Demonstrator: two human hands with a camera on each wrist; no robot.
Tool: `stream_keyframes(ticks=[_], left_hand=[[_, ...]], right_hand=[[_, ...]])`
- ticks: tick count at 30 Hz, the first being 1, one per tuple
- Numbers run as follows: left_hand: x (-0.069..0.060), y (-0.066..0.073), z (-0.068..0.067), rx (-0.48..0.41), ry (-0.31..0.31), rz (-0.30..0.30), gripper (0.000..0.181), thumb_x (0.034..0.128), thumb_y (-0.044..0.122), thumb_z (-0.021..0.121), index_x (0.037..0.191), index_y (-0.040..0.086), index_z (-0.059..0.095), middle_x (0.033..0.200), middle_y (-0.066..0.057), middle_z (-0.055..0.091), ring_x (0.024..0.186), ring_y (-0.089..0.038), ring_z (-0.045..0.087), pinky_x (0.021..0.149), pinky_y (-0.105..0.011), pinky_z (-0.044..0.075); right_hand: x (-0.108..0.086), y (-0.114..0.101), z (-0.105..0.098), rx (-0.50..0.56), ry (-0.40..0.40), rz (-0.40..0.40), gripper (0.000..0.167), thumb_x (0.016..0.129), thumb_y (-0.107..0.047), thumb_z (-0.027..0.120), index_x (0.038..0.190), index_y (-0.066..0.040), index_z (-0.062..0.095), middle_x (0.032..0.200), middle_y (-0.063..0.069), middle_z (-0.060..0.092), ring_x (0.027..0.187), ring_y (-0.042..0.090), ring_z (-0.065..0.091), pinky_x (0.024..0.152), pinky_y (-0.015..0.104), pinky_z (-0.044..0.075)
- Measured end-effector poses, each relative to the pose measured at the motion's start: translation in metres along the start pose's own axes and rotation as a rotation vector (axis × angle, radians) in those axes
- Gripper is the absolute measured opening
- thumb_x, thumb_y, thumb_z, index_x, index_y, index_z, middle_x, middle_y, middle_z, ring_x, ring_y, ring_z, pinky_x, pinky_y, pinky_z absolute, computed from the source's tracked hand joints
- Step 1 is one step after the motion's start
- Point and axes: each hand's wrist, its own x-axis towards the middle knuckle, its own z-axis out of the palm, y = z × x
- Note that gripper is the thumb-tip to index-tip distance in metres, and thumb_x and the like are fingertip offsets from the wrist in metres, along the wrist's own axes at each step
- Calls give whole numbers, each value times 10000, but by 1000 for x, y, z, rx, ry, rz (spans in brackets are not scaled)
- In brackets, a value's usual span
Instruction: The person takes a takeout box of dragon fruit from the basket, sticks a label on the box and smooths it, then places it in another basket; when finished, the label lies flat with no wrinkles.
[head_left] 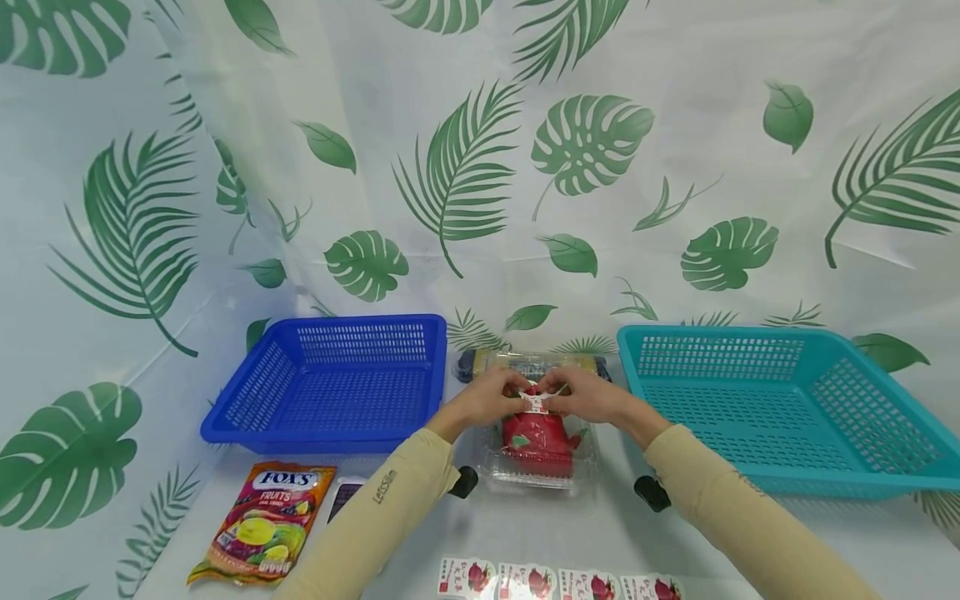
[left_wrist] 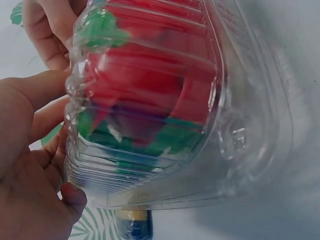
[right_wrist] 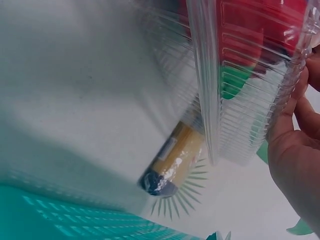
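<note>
Both hands meet over the top of a clear plastic clamshell box (head_left: 491, 471), seen in the head view. Fingertips of the left hand (head_left: 487, 397) pinch the left end of a small white sticker (head_left: 535, 404) printed in red. Opposite it, the right hand (head_left: 592, 396) pinches the right end. The sticker lies at the lid; how much of it adheres I cannot tell. Red items with green parts (left_wrist: 140, 75) fill the box, seen through its ribbed wall in the left wrist view. In the right wrist view, the fingers (right_wrist: 287, 117) touch the lid's edge.
A blue basket (head_left: 322, 442) stands left and a teal basket (head_left: 750, 479) right. A candy bag (head_left: 262, 525) lies front left, beside a partly hidden dark package (head_left: 345, 496). Several fruit stickers (head_left: 528, 581) line the front. Behind the box lies a yellow-and-dark-blue wrapped item (right_wrist: 172, 160).
</note>
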Motion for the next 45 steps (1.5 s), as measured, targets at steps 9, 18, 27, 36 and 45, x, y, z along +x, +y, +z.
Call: stream_keyframes(ticks=[9, 18, 27, 36, 45], left_hand=[[0, -1, -1, 17, -13, 9, 346, 933, 173, 676, 1255, 51, 645, 1082, -121, 516, 916, -164, 505, 743, -292, 457], [-1, -4, -3, -20, -32, 33, 352, 916, 137, 674, 1251, 38, 624, 1125, -133, 526, 960, -166, 517, 784, -300, 468], [0, -2, -1, -42, -3, 26, 281, 899, 138, 698, 1154, 31, 647, 1076, -127, 528, 923, -179, 510, 751, -289, 455], [0, -1, 1, -64, -5, -17, 303, 891, 184, 729, 1153, 54, 649, 1103, -114, 527, 949, -172, 498, 786, -314, 468], [0, -5, -1, -42, -19, 19, 301, 905, 171, 701, 1172, 43, 647, 1090, -116, 522, 968, -186, 497, 803, -312, 455]], right_hand=[[-2, -2, -1, -41, 10, -9, 431, 957, -134, 622, 1338, 40, 522, 1183, 158, 574, 920, 211, 623, 834, 438, 546], [-2, 1, 0, 28, 19, 17, 272, 936, -120, 641, 1168, -1, 562, 1084, 111, 573, 893, 203, 610, 847, 461, 538], [-4, -2, 0, 28, 28, 24, 320, 935, -143, 645, 1197, 19, 559, 1082, 112, 581, 888, 203, 617, 844, 454, 537], [-4, 0, -1, 30, 20, 2, 332, 921, -138, 665, 1193, 21, 561, 1085, 112, 583, 897, 204, 597, 822, 418, 540], [-6, 0, -1, 43, 21, 9, 328, 916, -135, 662, 1196, 5, 567, 1092, 108, 580, 931, 221, 587, 825, 410, 537]])
